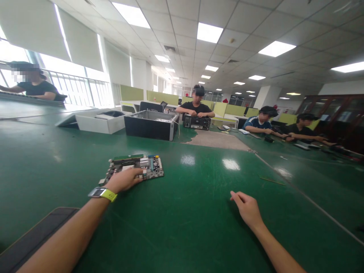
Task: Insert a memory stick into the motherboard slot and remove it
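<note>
A computer motherboard [155, 172] with slots, connectors and a green memory stick [132, 157] along its far edge lies on the green tabletop, left of centre. My left hand [125, 180], with a yellow-banded watch [104, 192] on the wrist, reaches over the board's near side. Its fingers are closed on the board, partly hiding its middle. My right hand [248, 209] is held over the table on the right, apart from the board. Its fingers are curled together, and whatever they might hold is hidden.
An open computer case [149, 129] and a white box-like casing [96, 123] stand at the table's far left. Across the table a person [196, 106] handles another computer unit [196, 123]. More people sit right and far left. A dark mat [42, 235] lies near left.
</note>
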### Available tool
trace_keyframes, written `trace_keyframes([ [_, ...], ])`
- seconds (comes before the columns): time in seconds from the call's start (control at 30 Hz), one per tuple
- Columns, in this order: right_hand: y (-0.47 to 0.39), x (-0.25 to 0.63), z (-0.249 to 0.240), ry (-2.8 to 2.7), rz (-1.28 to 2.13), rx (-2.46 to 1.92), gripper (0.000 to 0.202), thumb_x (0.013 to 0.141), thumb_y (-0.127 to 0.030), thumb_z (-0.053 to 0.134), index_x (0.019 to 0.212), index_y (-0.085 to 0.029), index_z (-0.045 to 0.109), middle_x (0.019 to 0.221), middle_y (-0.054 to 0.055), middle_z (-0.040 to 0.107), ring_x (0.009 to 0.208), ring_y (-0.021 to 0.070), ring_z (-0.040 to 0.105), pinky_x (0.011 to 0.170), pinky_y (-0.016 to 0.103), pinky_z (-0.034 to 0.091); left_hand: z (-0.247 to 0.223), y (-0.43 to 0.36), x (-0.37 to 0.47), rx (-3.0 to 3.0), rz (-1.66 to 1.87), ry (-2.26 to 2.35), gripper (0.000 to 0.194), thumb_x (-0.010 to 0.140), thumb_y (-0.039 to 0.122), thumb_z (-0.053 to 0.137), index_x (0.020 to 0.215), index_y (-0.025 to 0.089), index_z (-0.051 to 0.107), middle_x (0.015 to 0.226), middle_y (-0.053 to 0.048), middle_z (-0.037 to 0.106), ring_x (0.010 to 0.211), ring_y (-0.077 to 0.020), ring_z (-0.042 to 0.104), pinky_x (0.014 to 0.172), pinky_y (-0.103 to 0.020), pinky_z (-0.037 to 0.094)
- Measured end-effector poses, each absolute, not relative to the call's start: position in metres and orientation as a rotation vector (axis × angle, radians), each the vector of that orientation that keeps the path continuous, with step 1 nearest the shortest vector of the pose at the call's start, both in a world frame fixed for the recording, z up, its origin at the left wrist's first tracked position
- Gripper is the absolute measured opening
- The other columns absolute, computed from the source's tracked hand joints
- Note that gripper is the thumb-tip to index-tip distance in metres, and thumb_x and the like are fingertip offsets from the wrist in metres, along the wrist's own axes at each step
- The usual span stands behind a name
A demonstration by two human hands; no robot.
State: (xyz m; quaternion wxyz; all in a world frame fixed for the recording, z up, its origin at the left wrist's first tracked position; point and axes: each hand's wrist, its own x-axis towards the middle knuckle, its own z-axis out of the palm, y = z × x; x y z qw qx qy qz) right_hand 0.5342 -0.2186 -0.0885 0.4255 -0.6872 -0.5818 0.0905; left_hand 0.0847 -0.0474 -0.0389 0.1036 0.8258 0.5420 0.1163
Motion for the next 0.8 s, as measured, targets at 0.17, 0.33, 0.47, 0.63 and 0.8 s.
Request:
trace_keyframes([
  [0.17,-0.2169,0.5364,-0.0908,-1.449,0.222,-1.741,0.047,0.083,-0.057,0.046,0.061,-0.019,0.064,0.05,-0.003,0.047,0.05,0.0142,0.043,0.053,0.025,0.032,-0.0437,-0.0417,0.0728,2.47,0.141,1.67,0.045,0.083,0.039,0.051,0.126,0.028,0.054,0.125,-0.007,0.06,0.109,-0.0259,0.058,0.094,-0.034,0.041],
  [0.33,-0.2191,0.535,-0.0906,-1.471,0.218,-1.737,0.046,0.083,-0.056,0.047,0.061,-0.02,0.064,0.051,-0.003,0.048,0.051,0.014,0.045,0.055,0.025,0.033,-0.0428,-0.0439,0.0776,2.481,0.106,1.716,0.047,0.084,0.041,0.049,0.129,0.028,0.051,0.128,-0.006,0.058,0.111,-0.0251,0.057,0.096,-0.033,0.041],
  [0.47,-0.2195,0.5327,-0.0883,-1.474,0.236,-1.746,0.046,0.084,-0.055,0.045,0.062,-0.019,0.064,0.05,-0.003,0.047,0.051,0.0141,0.044,0.054,0.025,0.032,-0.0425,-0.0455,0.0767,2.481,0.114,1.732,0.048,0.084,0.042,0.049,0.129,0.026,0.052,0.127,-0.009,0.058,0.11,-0.027,0.057,0.095,-0.035,0.041],
  [0.63,-0.2179,0.5329,-0.0872,-1.498,0.26,-1.745,0.046,0.084,-0.055,0.045,0.062,-0.019,0.064,0.052,-0.003,0.05,0.052,0.0145,0.046,0.055,0.025,0.033,-0.0408,-0.0478,0.0783,2.489,0.114,1.737,0.047,0.084,0.041,0.049,0.128,0.026,0.053,0.129,-0.009,0.057,0.11,-0.027,0.058,0.094,-0.034,0.042],
  [0.8,-0.2184,0.5318,-0.0876,-1.51,0.239,-1.745,0.047,0.085,-0.056,0.044,0.063,-0.02,0.064,0.053,-0.002,0.053,0.054,0.0154,0.049,0.056,0.025,0.035,-0.0381,-0.0505,0.0812,2.51,0.044,1.754,0.047,0.085,0.039,0.046,0.13,0.026,0.051,0.128,-0.009,0.057,0.111,-0.0273,0.057,0.093,-0.035,0.042],
])
